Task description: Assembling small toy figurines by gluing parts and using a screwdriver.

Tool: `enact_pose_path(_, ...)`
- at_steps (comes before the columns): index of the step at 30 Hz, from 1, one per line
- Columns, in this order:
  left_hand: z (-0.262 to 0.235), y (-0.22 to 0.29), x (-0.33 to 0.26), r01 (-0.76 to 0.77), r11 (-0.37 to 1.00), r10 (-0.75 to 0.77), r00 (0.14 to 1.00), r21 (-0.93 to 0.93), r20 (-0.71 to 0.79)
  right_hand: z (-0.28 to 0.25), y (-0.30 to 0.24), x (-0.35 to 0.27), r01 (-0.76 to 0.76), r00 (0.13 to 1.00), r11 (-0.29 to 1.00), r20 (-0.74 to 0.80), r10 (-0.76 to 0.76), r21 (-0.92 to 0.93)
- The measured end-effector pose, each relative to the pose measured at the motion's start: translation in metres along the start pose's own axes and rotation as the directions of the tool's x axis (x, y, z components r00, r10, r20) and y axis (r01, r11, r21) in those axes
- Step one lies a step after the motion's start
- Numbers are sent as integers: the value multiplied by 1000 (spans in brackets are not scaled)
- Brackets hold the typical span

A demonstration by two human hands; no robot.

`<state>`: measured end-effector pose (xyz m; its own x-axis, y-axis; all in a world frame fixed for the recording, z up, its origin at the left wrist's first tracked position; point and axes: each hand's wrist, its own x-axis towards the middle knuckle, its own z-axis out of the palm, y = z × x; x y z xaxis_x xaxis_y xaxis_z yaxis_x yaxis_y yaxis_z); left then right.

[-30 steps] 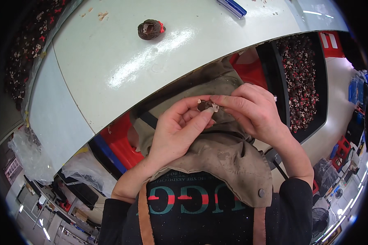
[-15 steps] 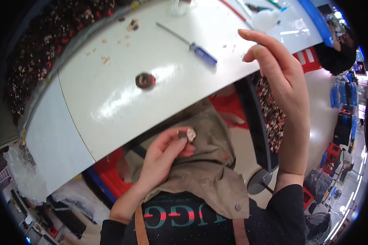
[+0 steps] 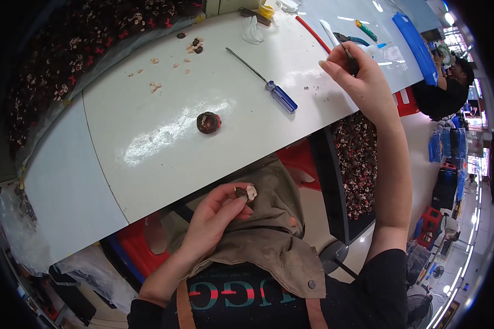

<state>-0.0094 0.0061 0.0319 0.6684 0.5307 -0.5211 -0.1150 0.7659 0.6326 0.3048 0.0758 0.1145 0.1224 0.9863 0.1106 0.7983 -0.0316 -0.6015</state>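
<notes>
Above my lap, my left hand [image 3: 217,214] pinches a small brown-and-pale moulded piece [image 3: 251,193] between thumb and fingers, its pale side showing. My right hand [image 3: 362,82] is raised over the right part of the table, its fingers closed round a slim dark tool [image 3: 352,63] whose kind I cannot make out. Between the hands, a screwdriver [image 3: 281,97] with a clear blue handle lies on the white table [image 3: 164,186]. A round dark-brown part [image 3: 208,123] with a hollow top and a red edge sits left of it.
Small pale and brown pieces [image 3: 195,46] are scattered farther back. A big heap of brown, pale and red pieces [image 3: 93,49] fills the far left. Pliers [image 3: 357,40] and a green-handled tool [image 3: 366,30] lie far right. A black bin [image 3: 359,170] of pieces stands below the table edge.
My right hand has turned and now has a slim dark tool in it, beside the pliers. My left hand keeps its piece. The whole view has shifted slightly.
</notes>
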Motion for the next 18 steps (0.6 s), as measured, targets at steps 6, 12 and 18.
enact_pose_path(6, -1, 0, -1, 14, 1000, -14, 1000, -10, 10, -3, -8, -5, -141, 985, 962, 127, 113, 232)
enact_pose_path(12, 0, 0, 0, 17, 1000, -17, 1000, -20, 7, -5, -6, -10, -256, 967, 760, 141, 214, 597)
enact_pose_path(18, 7, 3, 2, 26, 999, -27, 1000, -23, -7, -10, -2, -13, -329, 940, 584, 198, 277, 742)
